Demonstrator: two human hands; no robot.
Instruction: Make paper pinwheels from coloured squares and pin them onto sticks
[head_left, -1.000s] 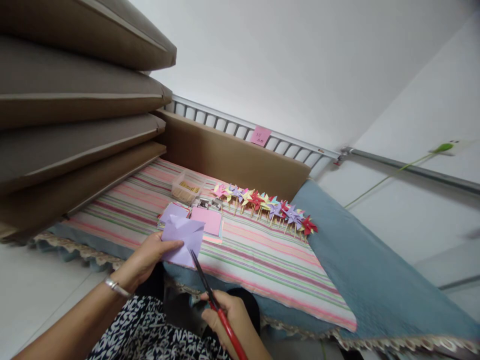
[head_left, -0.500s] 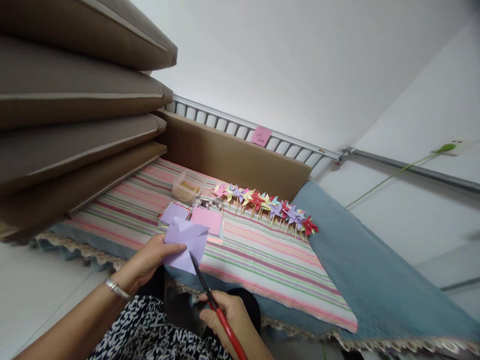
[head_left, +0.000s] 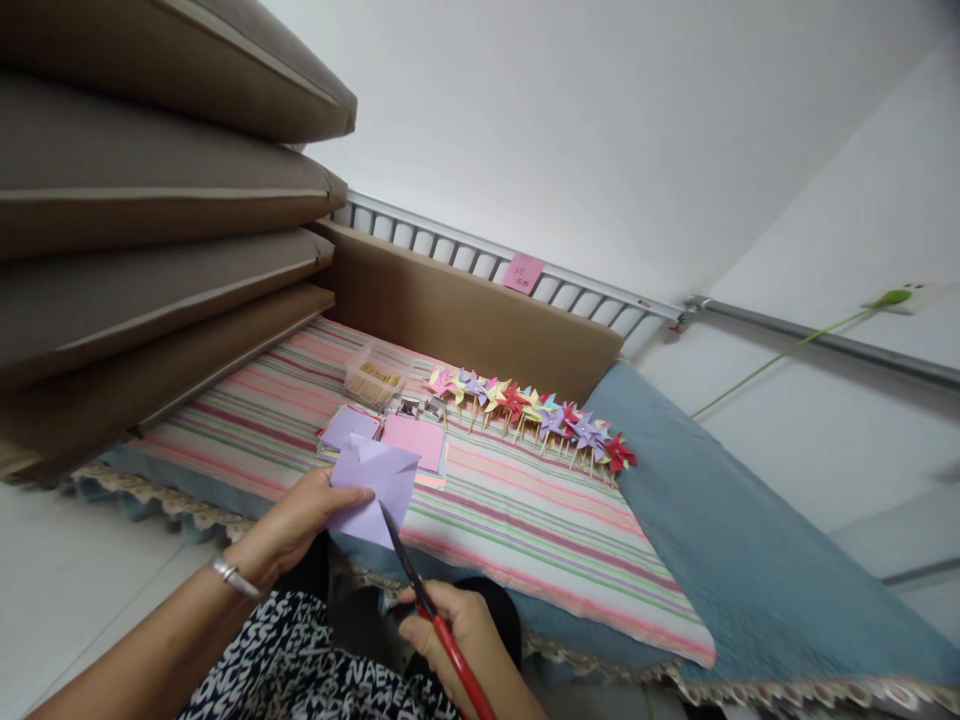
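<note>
My left hand (head_left: 306, 518) pinches the left side of a square of purple paper (head_left: 386, 487), thumb on top. Slits run into the paper from its upper corners. Red-handled scissors (head_left: 407, 563) are in my right hand (head_left: 465, 640), their dark blades closed together on the paper near its lower right, tips close to the middle. Just behind the paper lie a stack of purple sheets (head_left: 351, 424) and a stack of pink sheets (head_left: 415, 440).
A clear plastic box (head_left: 373, 378) of small sticks stands behind the stacks, with metal binder clips (head_left: 420, 407) beside it. A row of paper pinwheels (head_left: 551, 415) lies along the cardboard (head_left: 480, 310). Folded grey-brown cushions (head_left: 165, 220) pile up at left.
</note>
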